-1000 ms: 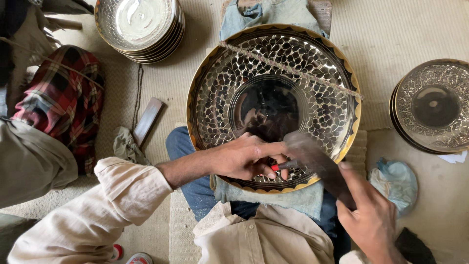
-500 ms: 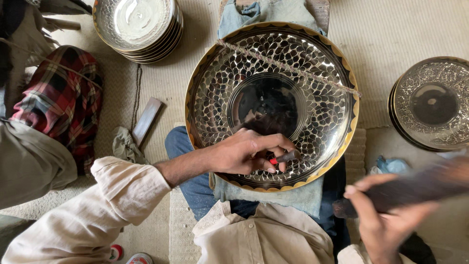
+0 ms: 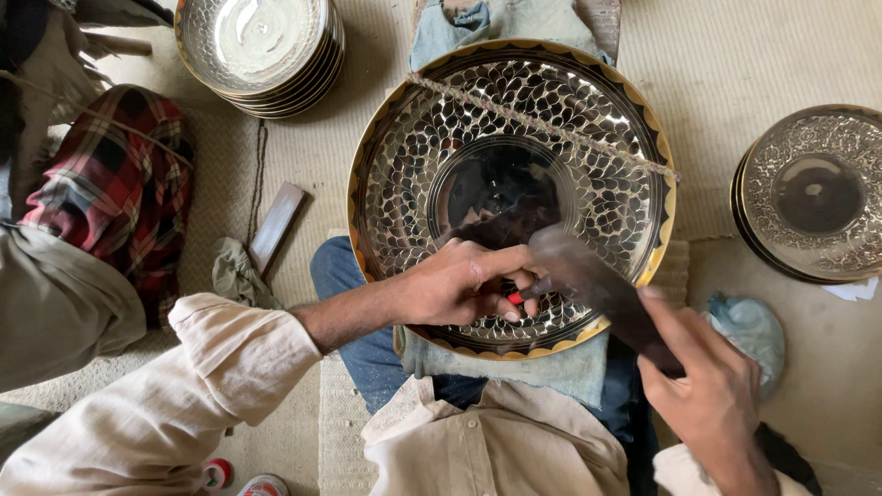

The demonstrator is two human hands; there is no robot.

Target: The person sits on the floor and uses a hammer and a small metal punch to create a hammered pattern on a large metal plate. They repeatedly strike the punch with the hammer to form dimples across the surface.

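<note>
Where hands [image 3: 588,340] meet, mallet [image 3: 602,294] diagonal.

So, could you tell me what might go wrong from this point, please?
1. The left hand pinches a small red-tipped tool right where the dark flat mallet in the right hand lands; a miss could hit the fingers.
2. The large round patterned metal tray rests tilted on the lap, so a blow might shift it.

The big tray [image 3: 588,119] is glossy embossed metal, resting on matt, rough blue cloth [image 3: 514,363].
</note>
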